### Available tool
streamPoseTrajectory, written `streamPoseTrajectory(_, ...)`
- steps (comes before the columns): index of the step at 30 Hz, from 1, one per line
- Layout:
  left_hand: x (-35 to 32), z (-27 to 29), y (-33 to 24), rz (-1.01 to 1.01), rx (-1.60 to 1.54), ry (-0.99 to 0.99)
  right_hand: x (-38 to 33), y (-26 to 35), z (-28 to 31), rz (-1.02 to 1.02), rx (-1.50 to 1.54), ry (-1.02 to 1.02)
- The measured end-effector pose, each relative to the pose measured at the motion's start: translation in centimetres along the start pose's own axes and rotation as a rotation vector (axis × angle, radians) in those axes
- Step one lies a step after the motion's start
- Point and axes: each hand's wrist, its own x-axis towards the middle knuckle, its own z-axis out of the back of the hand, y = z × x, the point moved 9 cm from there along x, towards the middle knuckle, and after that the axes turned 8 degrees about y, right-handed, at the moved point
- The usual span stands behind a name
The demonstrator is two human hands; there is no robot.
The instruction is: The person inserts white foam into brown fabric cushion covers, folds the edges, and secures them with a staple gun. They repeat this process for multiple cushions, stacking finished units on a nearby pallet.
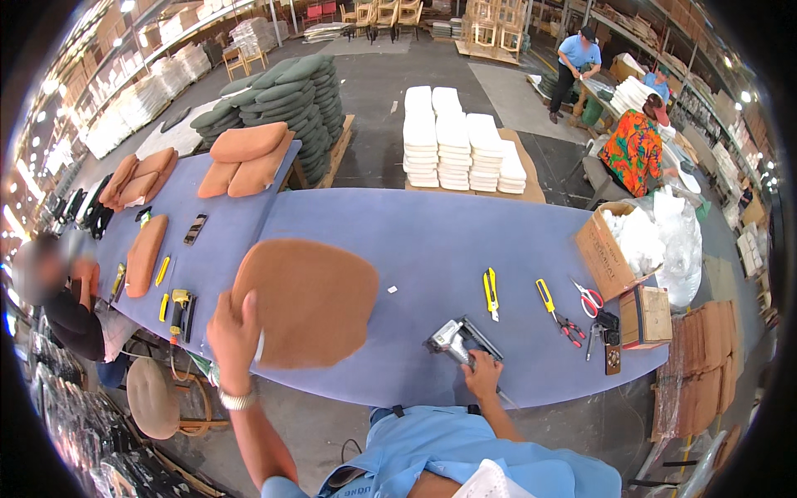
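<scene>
My left hand (231,342) grips the left edge of a brown seat cushion (311,303), thumb on top and the other fingers mostly hidden. The cushion appears tilted over the blue-covered table (398,241), left of centre. My right hand (481,375) is closed round the handle of a silver and black staple gun (452,339) at the table's near edge, apart from the cushion. Just beyond the gun lies a yellow utility knife (491,294). A small white scrap (393,290) rests between cushion and knife.
To the right lie a yellow-handled screwdriver (545,295), pliers (569,329), red-handled scissors (588,299) and a carton of white stuffing (604,253). On the left are brown cushions (246,158), a phone (195,229), another staple gun (180,315) and a seated co-worker (70,303).
</scene>
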Motion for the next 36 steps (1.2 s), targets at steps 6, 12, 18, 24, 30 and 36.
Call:
streamPoseTrajectory(6, -6.8, 4.5, 1.8, 0.199, 0.105, 0.146, 4.3, -4.9, 3.9, -0.096, 0.128, 0.037)
streamPoseTrajectory(12, -9.9, 3.3, -1.5, 0.202, 0.018, 0.389, 15.0, 0.4, -0.3, -0.046, 0.809, 0.266)
streamPoseTrajectory(18, -13.0, 0.7, -5.7, 0.374, -0.389, 0.037, 5.5, 15.1, -15.2, -0.460, 1.298, 1.285)
streamPoseTrajectory(24, -14.5, 0.1, -8.8, 0.305, -0.490, 0.142, 1.5, 27.2, -9.0, -0.571, 1.873, 1.412)
streamPoseTrajectory(30, -18.5, -2.6, -5.0, 0.223, -0.954, 0.345, 10.8, 26.5, 0.8, -0.337, 1.855, 0.885)
streamPoseTrajectory(36, -17.9, -10.3, -4.3, 0.133, -0.937, 0.549, 19.5, 23.5, 11.9, 0.214, 1.614, 0.530)
